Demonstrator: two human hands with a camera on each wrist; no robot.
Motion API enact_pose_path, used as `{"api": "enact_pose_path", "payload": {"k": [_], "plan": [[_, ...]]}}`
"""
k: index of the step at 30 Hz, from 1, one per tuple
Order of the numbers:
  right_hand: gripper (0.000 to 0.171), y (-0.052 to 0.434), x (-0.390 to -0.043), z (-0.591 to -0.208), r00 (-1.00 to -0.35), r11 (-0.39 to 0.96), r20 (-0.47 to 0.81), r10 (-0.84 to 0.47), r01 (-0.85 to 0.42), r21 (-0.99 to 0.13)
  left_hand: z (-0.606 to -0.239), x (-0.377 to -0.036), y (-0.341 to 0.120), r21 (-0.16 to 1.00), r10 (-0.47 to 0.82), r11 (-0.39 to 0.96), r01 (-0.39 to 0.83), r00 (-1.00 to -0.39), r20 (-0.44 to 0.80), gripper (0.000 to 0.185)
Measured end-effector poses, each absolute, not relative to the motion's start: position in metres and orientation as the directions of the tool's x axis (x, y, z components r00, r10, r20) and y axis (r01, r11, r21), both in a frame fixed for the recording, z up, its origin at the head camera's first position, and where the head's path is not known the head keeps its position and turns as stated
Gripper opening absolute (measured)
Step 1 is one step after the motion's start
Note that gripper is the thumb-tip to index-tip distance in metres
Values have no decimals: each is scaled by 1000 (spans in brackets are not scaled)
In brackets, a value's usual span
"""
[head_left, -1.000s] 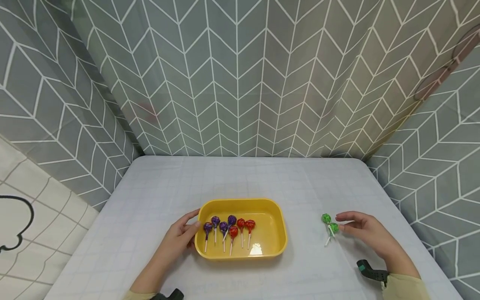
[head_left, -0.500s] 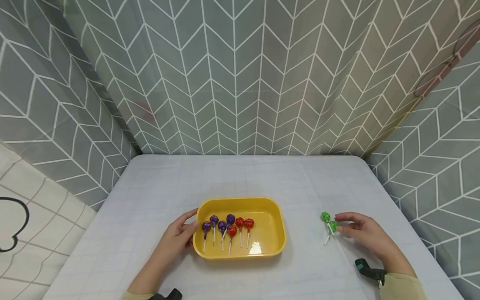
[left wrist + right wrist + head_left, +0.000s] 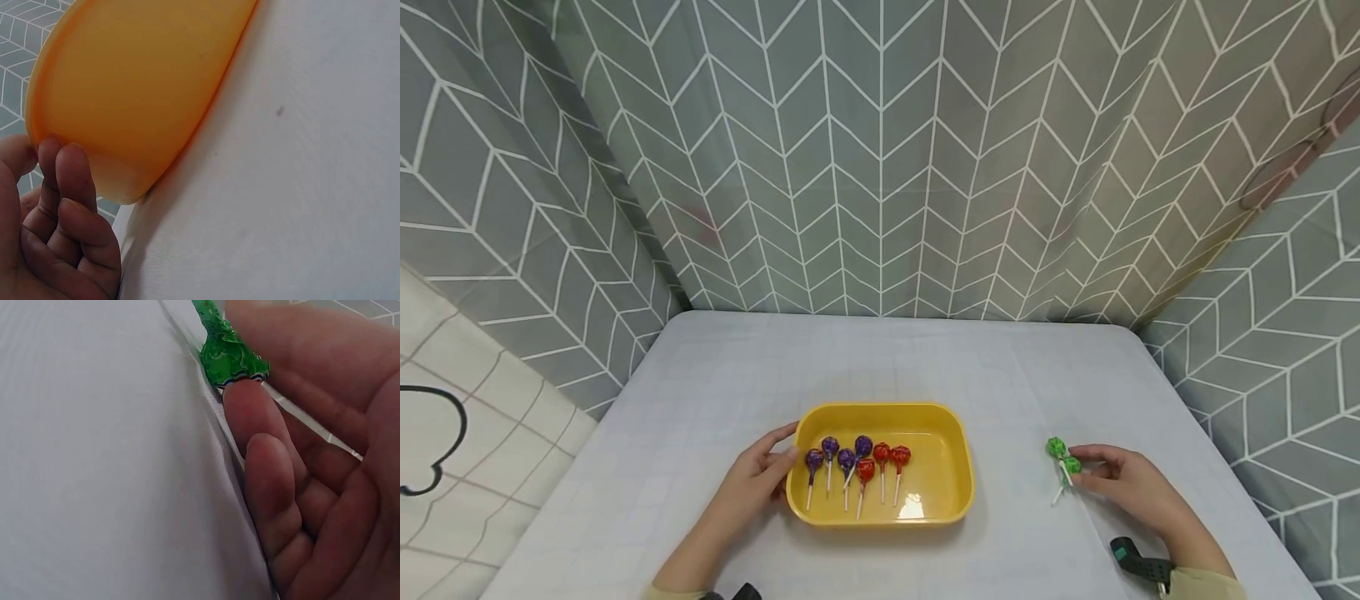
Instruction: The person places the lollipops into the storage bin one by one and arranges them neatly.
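Observation:
My left hand (image 3: 756,475) holds the left end of a yellow tray (image 3: 955,479), thumb at its rim; in the left wrist view curled fingers (image 3: 75,175) lie against its outer wall. Inside lie several purple lollipops (image 3: 830,447) and three red lollipops (image 3: 900,456), sticks toward me. To the right, two green lollipops (image 3: 1056,447) lie crossed on the table. The thumb and fingers of my right hand (image 3: 1138,492) pinch the nearer one by its head. In the right wrist view a fingertip touches that green wrapper (image 3: 228,359); its stick is out of sight.
A white cloth covers the table (image 3: 887,354). Grey curtains (image 3: 880,167) with white lines stand behind and at the sides. Bare tray floor shows right of the red lollipops. A dark band (image 3: 1138,562) sits on my right wrist.
My right thumb and fingers have come closer together around the nearer green lollipop's head. The left hand stays at the tray; the view has shifted slightly.

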State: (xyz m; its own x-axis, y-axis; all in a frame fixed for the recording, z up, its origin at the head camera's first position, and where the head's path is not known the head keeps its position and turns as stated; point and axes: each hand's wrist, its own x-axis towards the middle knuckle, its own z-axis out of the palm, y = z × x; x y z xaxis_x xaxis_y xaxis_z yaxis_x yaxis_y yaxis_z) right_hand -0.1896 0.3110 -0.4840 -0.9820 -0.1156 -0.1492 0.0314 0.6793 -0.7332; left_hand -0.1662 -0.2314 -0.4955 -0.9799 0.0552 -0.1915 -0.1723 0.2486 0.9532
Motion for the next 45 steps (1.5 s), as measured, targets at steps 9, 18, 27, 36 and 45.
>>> {"api": "enact_pose_path", "payload": {"k": [9,18,27,36,45], "plan": [[54,306,-186,-481,-984,746,-164,-63,63,-663,-495,-167,-232,953,72,251,-168,-979,-192,49],[46,305,-187,-482,-987,756,-144,-71,41,-653,-497,-168,-233,955,74,246,-168,-979,-191,49],[49,308,-188,-480,-984,735,-131,-117,3,-678,-495,-167,-231,955,72,237,-177,-977,-199,48],[49,313,-187,-479,-986,651,-115,-121,8,-759,-494,-167,-231,955,73,247,-163,-980,-187,50],[52,316,-186,-482,-991,628,-104,-79,31,-778,-495,-166,-231,956,72,256,-146,-983,-170,51]]}}
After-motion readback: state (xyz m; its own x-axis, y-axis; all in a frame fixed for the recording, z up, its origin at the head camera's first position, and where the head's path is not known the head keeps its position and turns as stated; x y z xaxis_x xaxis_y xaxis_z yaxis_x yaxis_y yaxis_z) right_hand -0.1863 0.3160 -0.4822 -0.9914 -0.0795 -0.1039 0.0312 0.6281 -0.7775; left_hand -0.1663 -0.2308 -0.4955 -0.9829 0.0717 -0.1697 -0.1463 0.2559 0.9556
